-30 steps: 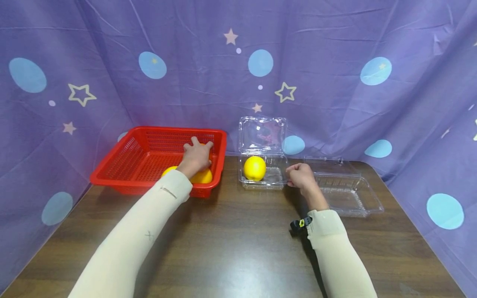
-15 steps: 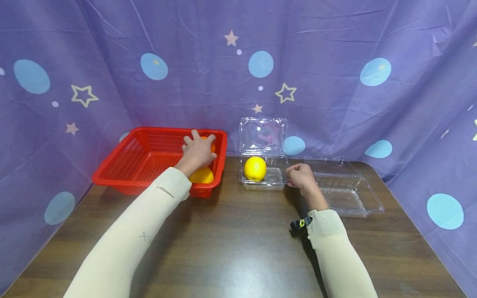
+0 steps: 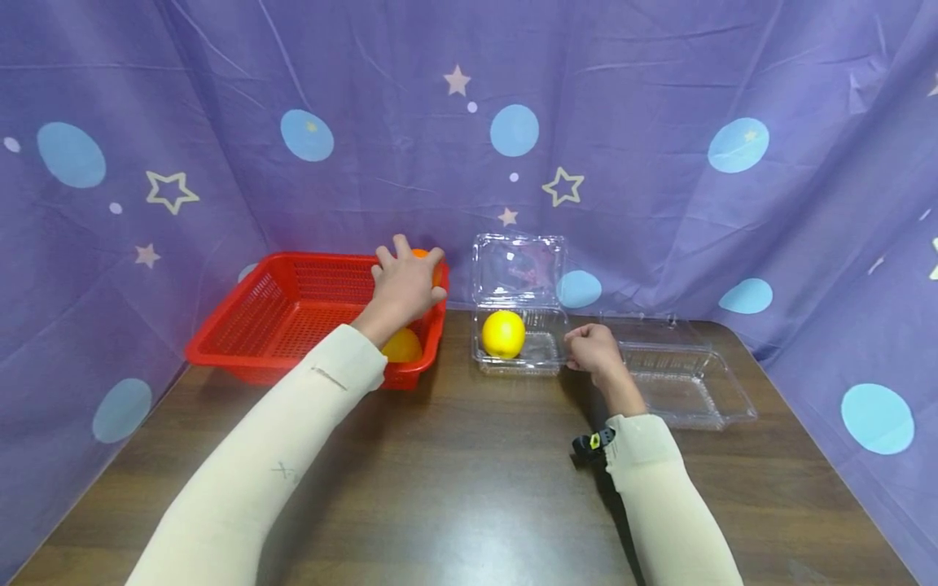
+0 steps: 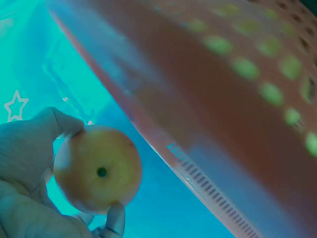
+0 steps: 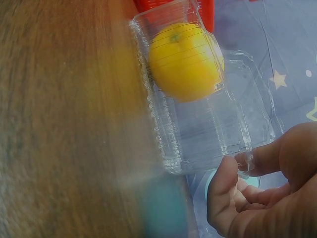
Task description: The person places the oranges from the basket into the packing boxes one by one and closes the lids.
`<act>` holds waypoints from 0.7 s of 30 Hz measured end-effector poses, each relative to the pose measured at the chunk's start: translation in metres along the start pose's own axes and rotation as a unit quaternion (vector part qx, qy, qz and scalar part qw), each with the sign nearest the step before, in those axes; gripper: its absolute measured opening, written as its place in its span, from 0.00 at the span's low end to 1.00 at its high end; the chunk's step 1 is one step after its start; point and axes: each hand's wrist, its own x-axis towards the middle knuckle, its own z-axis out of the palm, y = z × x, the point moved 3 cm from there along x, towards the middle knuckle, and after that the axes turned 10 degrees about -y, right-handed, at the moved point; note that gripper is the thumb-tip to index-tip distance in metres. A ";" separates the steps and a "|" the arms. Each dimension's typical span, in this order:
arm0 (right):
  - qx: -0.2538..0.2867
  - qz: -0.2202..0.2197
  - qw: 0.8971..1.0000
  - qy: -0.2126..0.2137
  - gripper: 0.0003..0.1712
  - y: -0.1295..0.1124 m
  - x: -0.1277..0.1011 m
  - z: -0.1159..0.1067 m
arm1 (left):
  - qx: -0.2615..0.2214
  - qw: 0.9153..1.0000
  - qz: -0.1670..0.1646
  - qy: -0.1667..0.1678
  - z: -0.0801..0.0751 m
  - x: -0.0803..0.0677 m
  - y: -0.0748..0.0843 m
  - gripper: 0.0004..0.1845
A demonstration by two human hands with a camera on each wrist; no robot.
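My left hand [image 3: 405, 286] grips an orange [image 4: 116, 156] above the right rim of the red plastic basket [image 3: 242, 346]. In the left wrist view its thumb and fingers are around the fruit, whose small dark stem mark faces the camera. Another orange-yellow fruit [image 3: 402, 347] sits in the basket's front right corner, partly hidden by the left wrist. My right hand [image 3: 592, 350] pinches the right edge of a clear plastic clamshell box [image 3: 523, 368] between thumb and finger. Its lid [image 3: 542, 264] stands open at the back, and a yellow round fruit [image 5: 184, 62] lies in its left half.
A second clear clamshell box [image 3: 677, 382] stands open on the wooden table [image 3: 469, 488], to the right of and behind my right hand. Behind the table hangs a purple curtain [image 3: 645, 106] with stars and blue ovals. A black strap [image 3: 589, 443] is on my right wrist.
My left hand has risen from inside the basket and moved right and back, bringing the orange up to the rim. The right hand and the box it holds have stayed in place.
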 end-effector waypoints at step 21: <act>0.002 0.007 1.000 -0.007 0.12 0.002 0.002 -0.002 | 0.026 0.997 0.072 -0.003 0.015 0.004 0.080 0.33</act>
